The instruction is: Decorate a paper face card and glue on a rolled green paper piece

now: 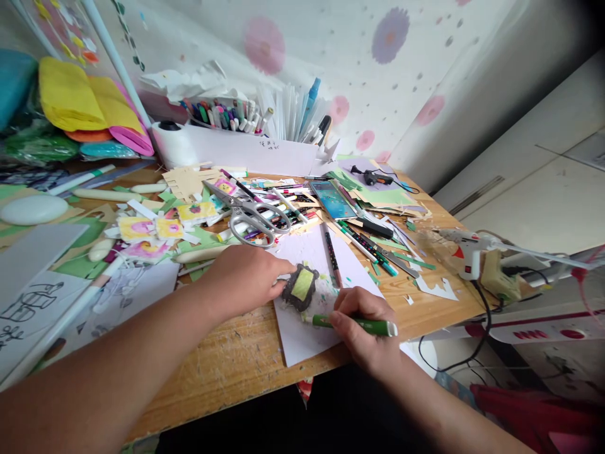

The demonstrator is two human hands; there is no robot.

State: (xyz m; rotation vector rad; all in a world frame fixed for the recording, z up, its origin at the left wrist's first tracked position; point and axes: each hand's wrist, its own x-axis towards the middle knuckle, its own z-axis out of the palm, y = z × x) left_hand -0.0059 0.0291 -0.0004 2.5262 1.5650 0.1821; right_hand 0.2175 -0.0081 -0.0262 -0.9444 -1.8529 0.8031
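A small paper cutout (pixel 302 285) with a dark scalloped border and a yellow-green middle is over a white sheet (pixel 293 343) at the table's front. My left hand (pixel 243 277) grips its left edge between thumb and forefinger. In my right hand (pixel 363 321) is a green marker (pixel 324 321), held almost level, its pale tip just below the cutout's lower edge. Green specks mark the sheet beside the cutout. A black dotted pen (pixel 331 252) lies on the sheet, just beyond my right hand. Grey-handled scissors (pixel 253 214) rest on the clutter past my left hand.
Pens, paper scraps and a phone (pixel 332 200) crowd the wooden table (pixel 212 372). A white glue gun (pixel 467 249) with a cable is at the right, a black one (pixel 373 177) at the back. A long box (pixel 236 151) of markers stands behind. Painted paper pieces (pixel 149 228) lie left.
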